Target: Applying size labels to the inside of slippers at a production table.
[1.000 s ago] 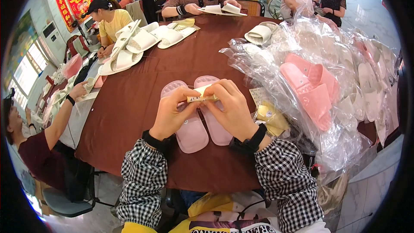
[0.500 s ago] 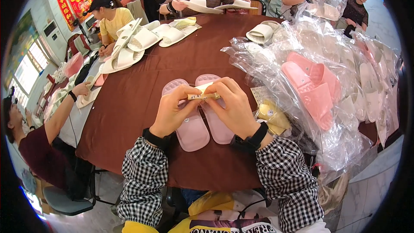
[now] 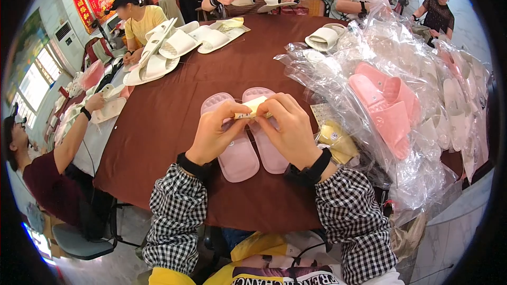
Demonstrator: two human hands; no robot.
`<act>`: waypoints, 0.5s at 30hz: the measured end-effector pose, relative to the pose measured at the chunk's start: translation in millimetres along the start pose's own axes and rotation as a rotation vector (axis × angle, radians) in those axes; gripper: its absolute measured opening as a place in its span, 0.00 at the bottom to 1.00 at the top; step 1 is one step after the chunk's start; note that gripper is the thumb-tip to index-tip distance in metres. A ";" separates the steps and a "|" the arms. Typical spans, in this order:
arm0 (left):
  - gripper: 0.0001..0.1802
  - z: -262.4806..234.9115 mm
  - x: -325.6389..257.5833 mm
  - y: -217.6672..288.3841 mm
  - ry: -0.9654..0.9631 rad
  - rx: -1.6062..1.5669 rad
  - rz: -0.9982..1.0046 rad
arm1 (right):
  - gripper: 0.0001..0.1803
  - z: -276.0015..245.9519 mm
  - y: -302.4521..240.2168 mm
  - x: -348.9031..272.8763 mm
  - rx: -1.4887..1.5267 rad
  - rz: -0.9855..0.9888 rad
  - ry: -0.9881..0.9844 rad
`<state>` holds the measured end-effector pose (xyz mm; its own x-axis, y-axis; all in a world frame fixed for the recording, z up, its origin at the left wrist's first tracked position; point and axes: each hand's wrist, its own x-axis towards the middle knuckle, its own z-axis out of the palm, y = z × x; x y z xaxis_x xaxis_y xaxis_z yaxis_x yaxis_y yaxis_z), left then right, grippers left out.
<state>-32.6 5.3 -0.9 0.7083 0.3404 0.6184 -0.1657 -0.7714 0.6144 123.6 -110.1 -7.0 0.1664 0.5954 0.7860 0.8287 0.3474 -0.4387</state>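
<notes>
Both of my hands hold a small folded yellow label sheet (image 3: 255, 106) with dark print, above a pair of pink slippers. My left hand (image 3: 215, 132) pinches its left end between thumb and fingers. On the other end, my right hand (image 3: 289, 126) is closed with thumb and fingertips. Below them, the left pink slipper (image 3: 238, 162) and the right pink slipper (image 3: 271, 154) lie side by side on the brown tablecloth (image 3: 174, 142). My hands cover the middle of both slippers.
Clear plastic bags (image 3: 322, 68) pile up on the right, with pink slippers (image 3: 381, 106) and pale slippers among them. A yellow label pack (image 3: 338, 141) lies beside my right wrist. White slippers (image 3: 179, 44) are stacked far left; another white pair (image 3: 324, 38) sits far right. Several people work around.
My hands stay almost in place, with the yellow sheet turned slightly between my fingers. Across the table, a person has turned the two white slippers they hold. The whole view has shifted slightly.
</notes>
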 end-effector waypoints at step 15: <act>0.11 0.2 -0.2 -1.5 0.020 -0.032 -0.040 | 0.08 2.2 1.9 -0.2 0.054 0.004 -0.004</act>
<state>-32.4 6.2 -2.0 0.7011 0.3816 0.6024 -0.1592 -0.7397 0.6539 123.9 -108.0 -9.0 0.1673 0.5999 0.7824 0.7979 0.3838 -0.4649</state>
